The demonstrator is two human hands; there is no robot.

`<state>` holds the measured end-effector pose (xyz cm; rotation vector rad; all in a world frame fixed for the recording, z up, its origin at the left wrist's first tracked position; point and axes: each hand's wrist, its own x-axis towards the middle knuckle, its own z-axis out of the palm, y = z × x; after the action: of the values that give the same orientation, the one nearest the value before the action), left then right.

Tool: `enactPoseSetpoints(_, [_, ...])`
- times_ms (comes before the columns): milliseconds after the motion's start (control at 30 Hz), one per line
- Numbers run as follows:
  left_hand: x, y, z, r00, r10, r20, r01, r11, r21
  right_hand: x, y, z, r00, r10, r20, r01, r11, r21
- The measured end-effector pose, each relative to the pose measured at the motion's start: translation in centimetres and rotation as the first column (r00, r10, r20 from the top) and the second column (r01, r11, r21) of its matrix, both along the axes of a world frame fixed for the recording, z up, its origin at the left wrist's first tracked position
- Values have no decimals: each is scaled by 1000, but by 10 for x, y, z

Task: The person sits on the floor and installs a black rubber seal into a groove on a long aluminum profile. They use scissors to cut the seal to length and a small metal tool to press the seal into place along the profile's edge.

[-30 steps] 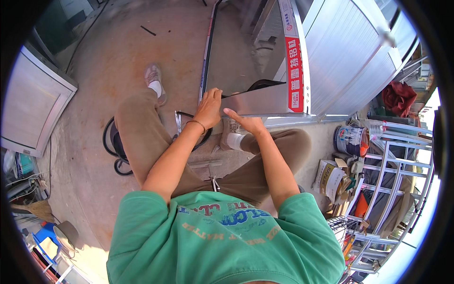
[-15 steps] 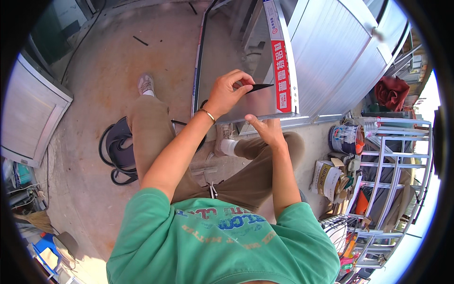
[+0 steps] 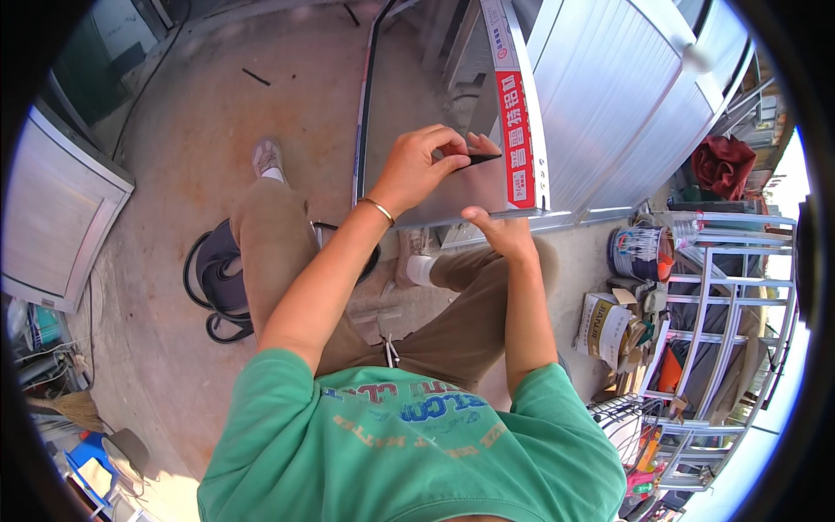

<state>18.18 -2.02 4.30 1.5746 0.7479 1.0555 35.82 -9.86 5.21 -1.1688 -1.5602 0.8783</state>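
Observation:
A framed glass pane [image 3: 417, 130] stands in front of me, its light metal frame [image 3: 532, 130] carrying red and white film on the right side. Above the glass near that side, my left hand [image 3: 420, 170] pinches a thin black strip [image 3: 480, 160] between thumb and fingers; the strip's far end meets the frame. My right hand [image 3: 504, 237] grips the frame's near right corner from below, thumb up against the edge. Most of its other fingers are hidden. Pale fingertip shapes show at the glass beyond the strip; whether seen through or reflected, I cannot tell.
Coiled black strip [image 3: 222, 278] lies left of my leg. Large ribbed panels [image 3: 617, 104] lean at the right, beyond a bucket [image 3: 637, 254], a cardboard box [image 3: 602, 326] and a metal rack [image 3: 696, 331]. Another panel [image 3: 65, 209] stands at far left.
My right hand has shifted slightly right along the frame's near edge. The left hand keeps its pinch on the black strip, almost in place. Fingertip shapes now show beyond the strip.

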Motion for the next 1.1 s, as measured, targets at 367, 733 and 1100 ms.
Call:
enactPoseSetpoints(367, [-21,-42,-7,987,50,-150,-1,952,306,-5,0,1,999,-20,-31,20,1000,-3])
enactPoseSetpoints(733, [9,-38,-19,965,229,-130,-156,896,417,-13,4,-1,994,-46,-98,49,998,25])
enactPoseSetpoints(1100, [13,-36,9,985,147,-87,-89,876,473,-11,-12,-15,971,-199,-132,186,977,-105])
